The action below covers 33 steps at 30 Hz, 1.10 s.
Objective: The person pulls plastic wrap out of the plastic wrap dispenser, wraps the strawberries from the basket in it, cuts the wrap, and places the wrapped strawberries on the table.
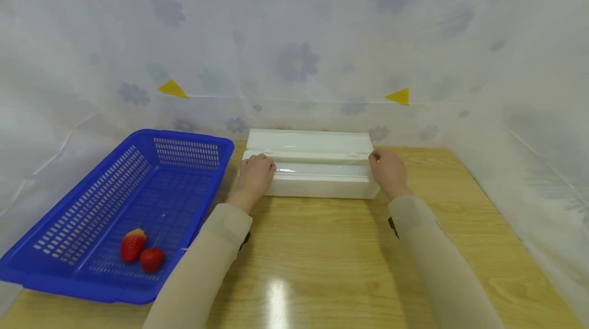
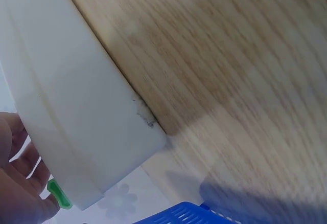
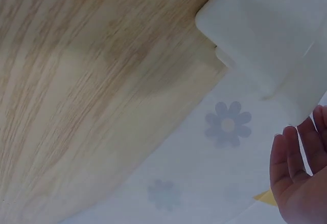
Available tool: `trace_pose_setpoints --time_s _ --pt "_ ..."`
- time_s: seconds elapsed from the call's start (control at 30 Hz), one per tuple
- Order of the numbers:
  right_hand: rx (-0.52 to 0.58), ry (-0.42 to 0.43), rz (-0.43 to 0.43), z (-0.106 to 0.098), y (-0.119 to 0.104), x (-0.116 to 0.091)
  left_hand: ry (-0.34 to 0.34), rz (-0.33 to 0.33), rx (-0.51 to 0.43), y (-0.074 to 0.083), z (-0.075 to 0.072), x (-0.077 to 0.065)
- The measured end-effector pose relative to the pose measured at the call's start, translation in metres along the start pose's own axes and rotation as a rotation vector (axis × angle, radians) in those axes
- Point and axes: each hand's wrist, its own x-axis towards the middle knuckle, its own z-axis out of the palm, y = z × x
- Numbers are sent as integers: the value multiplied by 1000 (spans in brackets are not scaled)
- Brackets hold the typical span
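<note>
A long white box (image 1: 322,188), its lid (image 1: 308,140) tilted back against the wall side, sits at the table's far edge. At its left end my left hand (image 1: 256,172) grips the top edge with bent fingers. A small green piece (image 2: 60,194) shows beside those fingers in the left wrist view. My right hand (image 1: 388,169) holds the right end, fingertips curled at the upper corner; the right wrist view has its fingers (image 3: 286,157) right at the box edge. A glossy white strip runs along the top between both hands. The box's inside is mostly hidden.
Left of the box stands a blue plastic basket (image 1: 184,137) with a strawberry (image 1: 133,245) and a red cherry-like fruit (image 1: 151,259) in it. Flower-printed sheeting (image 1: 294,27) walls off the wooden table (image 1: 313,252) at the back and sides. Two yellow triangles (image 1: 172,88) mark the back sheet.
</note>
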Motion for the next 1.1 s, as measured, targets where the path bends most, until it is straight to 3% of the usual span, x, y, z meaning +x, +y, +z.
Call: trace_pose_setpoints --time_s 0.13,0.23,0.4,0.5,0.7,0.8,0.9,1.03,1.1 --pt "11 5 9 -2 -1 1 -40 -15 27 2 -2 5" --pt "51 17 17 -3 -2 2 -32 -8 36 5 -5 11" --pt "273 29 64 -2 -1 0 1 -2 -1 5 -4 21" --pt "400 34 106 1 0 0 21 -22 -71 4 -2 25" --pt "535 57 170 -4 -7 6 87 -45 -268 1 -7 34" --pt "643 80 190 -7 -11 9 41 -16 -346 -1 -15 38" --pt "738 91 215 -7 -12 10 -49 15 -382 -4 -24 37" --pt "817 85 244 -5 -12 9 -201 23 -373 -8 -36 34" --pt "842 92 237 -5 -13 8 -242 32 -334 -9 -44 33"
